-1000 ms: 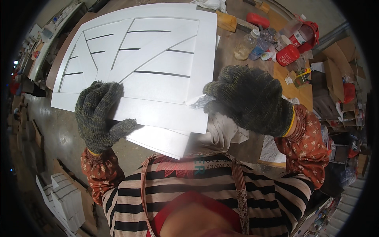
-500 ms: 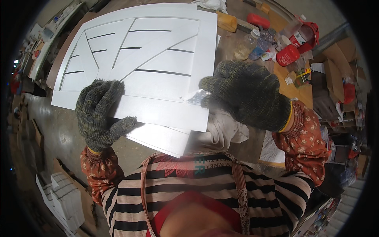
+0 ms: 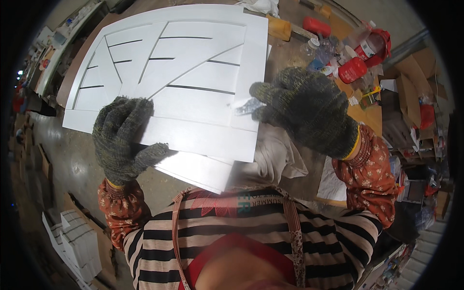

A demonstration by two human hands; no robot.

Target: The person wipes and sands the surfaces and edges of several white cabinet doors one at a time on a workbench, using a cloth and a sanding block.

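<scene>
A white slatted panel (image 3: 198, 104) with diagonal boards and dark gaps lies on the table in front of me, over another white piece (image 3: 205, 174) that sticks out at its near edge. My left hand (image 3: 123, 137), in a dark knitted glove, grips the panel's near left edge, fingers on top and thumb low at the edge. At the panel's right side my right hand (image 3: 302, 108), gloved alike, pinches a small flat metal scraper (image 3: 249, 106). Its shiny blade is over the corner joint; whether it touches the surface I cannot tell. The scraper's handle is hidden in the glove.
A crumpled pale cloth (image 3: 278, 154) lies by the panel's near right corner. Bottles, a red container (image 3: 352, 70) and a red object (image 3: 316, 26) crowd the table's far right. Cardboard boxes (image 3: 408, 99) stand beyond. Stacked white pieces (image 3: 79, 246) rest low at left.
My right hand has shifted slightly right and up with the scraper, whose blade has swung to a different angle. The panel has moved a touch to the right. My left hand stays put.
</scene>
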